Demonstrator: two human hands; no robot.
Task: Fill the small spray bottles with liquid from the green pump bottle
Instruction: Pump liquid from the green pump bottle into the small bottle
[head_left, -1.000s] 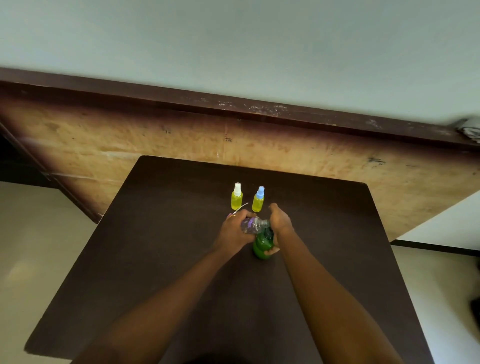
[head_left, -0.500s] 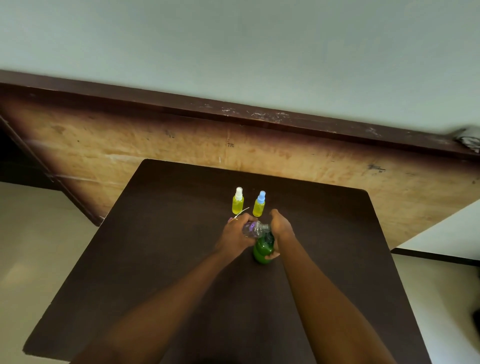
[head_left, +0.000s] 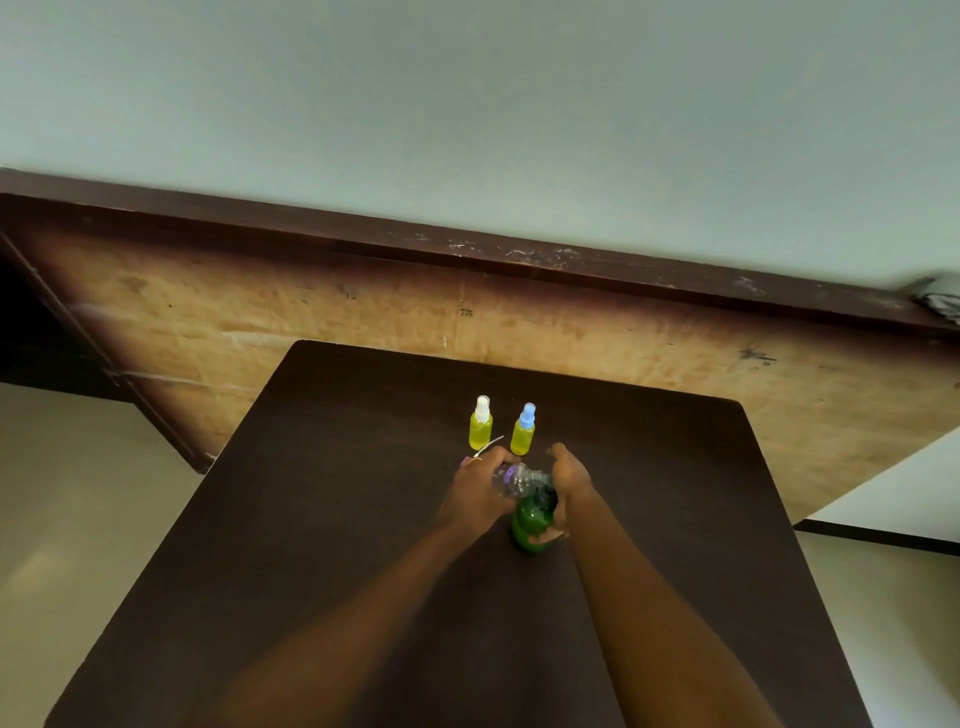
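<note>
The green pump bottle (head_left: 529, 525) stands on the dark table (head_left: 332, 519), and my right hand (head_left: 570, 480) grips it from the right with the thumb low on its side. My left hand (head_left: 480, 491) holds a small clear spray bottle (head_left: 514, 479) tilted on its side, its mouth against the pump bottle's dark top. A purple spray cap with a thin white tube (head_left: 480, 453) sticks out behind my left hand. Two small spray bottles full of yellow liquid stand upright beyond my hands: one with a white cap (head_left: 480, 423), one with a blue cap (head_left: 523, 430).
The table's far edge meets a worn wooden board (head_left: 649, 343) that leans along the pale wall. Pale floor shows off the table's left and right sides. A grey object (head_left: 940, 297) lies on the board's top edge at far right.
Both hands and the bottles hold almost the same pose. The view has shifted slightly, so everything sits a little lower in the picture.
</note>
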